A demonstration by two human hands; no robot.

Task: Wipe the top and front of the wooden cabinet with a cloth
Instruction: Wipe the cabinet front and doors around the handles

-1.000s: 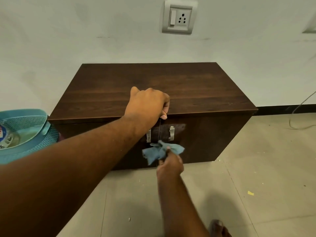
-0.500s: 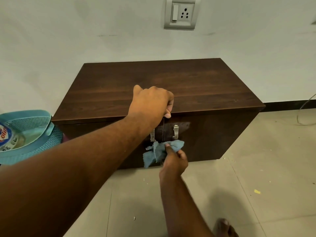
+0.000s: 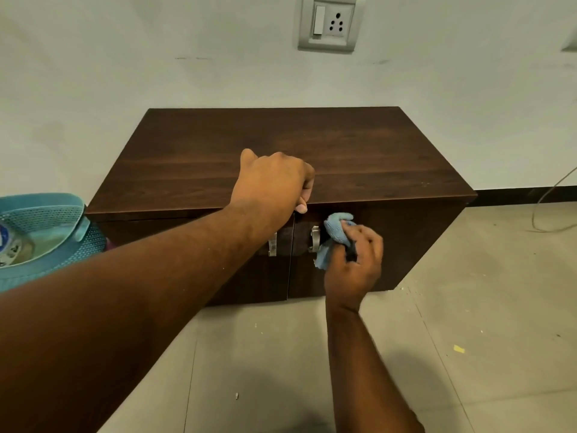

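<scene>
1. Two bare hands work at a low wooden cabinet (image 3: 343, 157) that stands on the floor (image 3: 468, 339) against a pale wall (image 3: 156, 73).
2. On top, the left hand (image 3: 274, 182) sits at the front edge with its fingers curled over the lip, above the seam between the doors. It is probably bracing the person and steadying the doors.
3. Lower down, the right hand (image 3: 352, 264) grips a bunched blue cloth (image 3: 335, 232) and presses it to the upper part of the right door (image 3: 406, 245), just beside the right handle (image 3: 314, 239). The front seems to be the part being wiped.
4. Across the left door (image 3: 175, 232), the left forearm partly hides the left handle (image 3: 272, 245). It would block the cloth there.
5. Nearby, a teal mesh basket (image 3: 43, 226) sits just beside the cabinet's left side. A wall socket (image 3: 327, 25) is above, a cable (image 3: 549, 201) trails at the far right, and small scraps (image 3: 459, 349) dot the tiles.
</scene>
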